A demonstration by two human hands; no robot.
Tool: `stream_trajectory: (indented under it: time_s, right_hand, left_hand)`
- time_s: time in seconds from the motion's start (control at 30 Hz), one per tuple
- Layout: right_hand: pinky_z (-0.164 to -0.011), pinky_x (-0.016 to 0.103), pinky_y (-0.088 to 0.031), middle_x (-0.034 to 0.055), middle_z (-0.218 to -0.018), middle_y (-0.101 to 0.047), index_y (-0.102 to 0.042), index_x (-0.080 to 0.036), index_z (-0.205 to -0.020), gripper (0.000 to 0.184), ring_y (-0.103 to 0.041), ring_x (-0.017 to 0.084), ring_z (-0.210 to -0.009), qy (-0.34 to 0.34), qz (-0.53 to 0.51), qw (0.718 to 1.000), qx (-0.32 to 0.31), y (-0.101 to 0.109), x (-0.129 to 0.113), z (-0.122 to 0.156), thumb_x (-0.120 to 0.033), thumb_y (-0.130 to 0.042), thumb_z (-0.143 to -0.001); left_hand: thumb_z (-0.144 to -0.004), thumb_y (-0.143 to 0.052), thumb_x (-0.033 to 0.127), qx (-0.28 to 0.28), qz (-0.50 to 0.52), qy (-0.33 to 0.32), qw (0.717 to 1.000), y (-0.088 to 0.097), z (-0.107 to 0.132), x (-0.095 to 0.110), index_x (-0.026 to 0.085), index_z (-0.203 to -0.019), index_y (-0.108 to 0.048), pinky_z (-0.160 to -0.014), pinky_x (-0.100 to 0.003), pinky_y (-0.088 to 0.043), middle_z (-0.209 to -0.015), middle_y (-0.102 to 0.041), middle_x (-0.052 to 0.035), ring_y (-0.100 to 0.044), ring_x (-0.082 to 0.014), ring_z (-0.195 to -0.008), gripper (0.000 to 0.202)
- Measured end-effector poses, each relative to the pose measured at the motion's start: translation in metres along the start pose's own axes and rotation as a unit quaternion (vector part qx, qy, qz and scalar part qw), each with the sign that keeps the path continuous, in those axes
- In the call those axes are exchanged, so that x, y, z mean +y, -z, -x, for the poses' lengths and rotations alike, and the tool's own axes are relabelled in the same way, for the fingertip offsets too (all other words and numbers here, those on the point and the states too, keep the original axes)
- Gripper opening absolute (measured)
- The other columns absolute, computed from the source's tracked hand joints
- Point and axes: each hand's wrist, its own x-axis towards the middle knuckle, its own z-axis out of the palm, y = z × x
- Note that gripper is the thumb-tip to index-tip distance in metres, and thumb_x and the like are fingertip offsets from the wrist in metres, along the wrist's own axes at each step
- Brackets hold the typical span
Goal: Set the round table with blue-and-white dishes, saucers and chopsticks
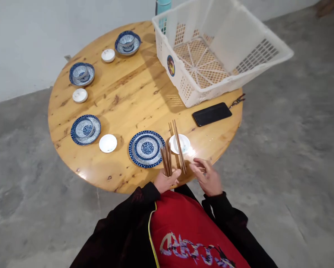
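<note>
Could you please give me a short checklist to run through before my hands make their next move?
1. Left hand has a secure grip on the bundle of chopsticks: ok, fingers closed around their near ends.
2. Right hand is free: ok, it holds nothing that shows.
3. Pair of chopsticks rests on the rim of the white bowl: cannot tell; it crosses the bowl in view, but contact is unclear.
4. Bundle stands clear of the blue-and-white plate: cannot tell; its tips overlap the plate's edge in view.
5. Black phone is off the table: not ok, it lies near the basket.
</note>
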Motion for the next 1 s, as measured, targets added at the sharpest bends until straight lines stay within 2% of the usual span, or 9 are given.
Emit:
stream_trajectory:
  time_s: [0.03, 0.1, 0.2, 0.37, 0.5, 0.63, 0.77, 0.9, 1.0]
  right_hand:
    - [-0.084, 0.041, -0.055, 0.0147, -0.11, -0.071, -0.069, -0.02, -0.107, 0.05, -0.07, 0.027, -0.093, -0.035, 0.045, 0.998, 0.01, 0.003, 0.011, -0.006, -0.064, -0.064, -0.083]
    - [-0.071, 0.038, -0.055, 0.0129, -0.094, -0.074, -0.069, -0.019, -0.096, 0.051, -0.07, 0.025, -0.076, -0.087, 0.099, 0.991, -0.031, 0.001, 0.031, -0.015, -0.067, -0.066, -0.078]
    - [-0.054, 0.031, -0.05, 0.0067, -0.073, -0.072, -0.068, -0.021, -0.085, 0.05, -0.063, 0.019, -0.053, -0.126, 0.068, 0.983, -0.116, -0.011, 0.046, -0.023, -0.07, -0.064, -0.078]
    - [-0.043, 0.027, -0.038, -0.0006, -0.045, -0.054, -0.058, -0.022, -0.06, 0.058, -0.049, 0.014, -0.041, -0.127, -0.028, 0.978, -0.161, -0.019, 0.039, -0.028, -0.078, -0.062, -0.073]
    - [-0.041, 0.025, -0.037, -0.0017, -0.044, -0.054, -0.058, -0.02, -0.063, 0.058, -0.046, 0.012, -0.037, -0.17, -0.115, 0.96, -0.189, -0.009, 0.034, -0.022, -0.076, -0.063, -0.076]
    - [-0.045, 0.024, -0.042, -0.0012, -0.048, -0.059, -0.06, -0.02, -0.068, 0.05, -0.052, 0.012, -0.042, -0.143, -0.135, 0.961, -0.196, 0.001, 0.032, -0.009, -0.066, -0.062, -0.085]
    - [-0.045, 0.024, -0.042, -0.0014, -0.05, -0.059, -0.061, -0.021, -0.069, 0.048, -0.053, 0.013, -0.043, -0.099, -0.143, 0.96, -0.221, 0.005, 0.025, -0.003, -0.064, -0.059, -0.089]
    - [-0.051, 0.027, -0.048, -0.0008, -0.055, -0.062, -0.063, -0.022, -0.073, 0.045, -0.057, 0.015, -0.049, -0.064, -0.134, 0.958, -0.247, 0.007, 0.02, -0.006, -0.063, -0.056, -0.091]
    - [-0.054, 0.029, -0.051, -0.0001, -0.058, -0.064, -0.063, -0.022, -0.072, 0.045, -0.06, 0.017, -0.052, -0.046, -0.115, 0.956, -0.265, 0.012, 0.024, -0.009, -0.062, -0.054, -0.092]
  left_hand:
    - [-0.08, -0.068, 0.065, 0.005, 0.016, -0.007, 1.0, -0.005, -0.003, 0.003, 0.019, -0.052, -0.046, -0.053, -0.025, -0.043, -0.044, -0.044, 0.0036, -0.049, -0.01, -0.047, 0.058]
    - [-0.082, -0.062, 0.069, 0.032, 0.064, -0.014, 0.997, -0.015, -0.009, 0.011, 0.021, -0.053, -0.041, -0.049, -0.024, -0.043, -0.043, -0.039, 0.006, -0.042, -0.0073, -0.041, 0.06]
    - [-0.08, -0.065, 0.068, 0.081, 0.145, 0.004, 0.986, -0.027, -0.02, 0.021, 0.021, -0.057, -0.037, -0.042, -0.021, -0.035, -0.045, -0.033, 0.0097, -0.031, -0.0034, -0.037, 0.059]
    - [-0.075, -0.069, 0.068, 0.155, 0.161, 0.033, 0.974, -0.037, -0.034, 0.026, 0.019, -0.061, -0.044, -0.036, -0.019, -0.02, -0.05, -0.041, 0.0084, -0.027, -0.001, -0.035, 0.057]
    - [-0.072, -0.07, 0.069, 0.179, 0.192, 0.04, 0.964, -0.042, -0.042, 0.026, 0.017, -0.071, -0.051, -0.036, -0.018, -0.016, -0.058, -0.047, 0.0071, -0.025, 0.0003, -0.036, 0.055]
    - [-0.068, -0.074, 0.07, 0.171, 0.209, 0.018, 0.963, -0.049, -0.047, 0.029, 0.015, -0.082, -0.058, -0.035, -0.018, -0.014, -0.061, -0.047, 0.0076, -0.023, 0.0004, -0.038, 0.059]
    - [-0.067, -0.079, 0.066, 0.123, 0.201, 0.001, 0.972, -0.056, -0.049, 0.033, 0.017, -0.076, -0.054, -0.035, -0.018, -0.02, -0.05, -0.036, 0.0112, -0.027, -0.0014, -0.037, 0.056]
    - [-0.063, -0.084, 0.057, 0.085, 0.15, 0.003, 0.985, -0.06, -0.045, 0.039, 0.017, -0.074, -0.054, -0.035, -0.018, -0.026, -0.051, -0.045, 0.0081, -0.038, -0.0041, -0.037, 0.052]
    - [-0.062, -0.083, 0.057, 0.061, 0.117, 0.015, 0.991, -0.059, -0.042, 0.04, 0.016, -0.072, -0.055, -0.037, -0.02, -0.031, -0.054, -0.049, 0.0057, -0.043, -0.0062, -0.039, 0.051]
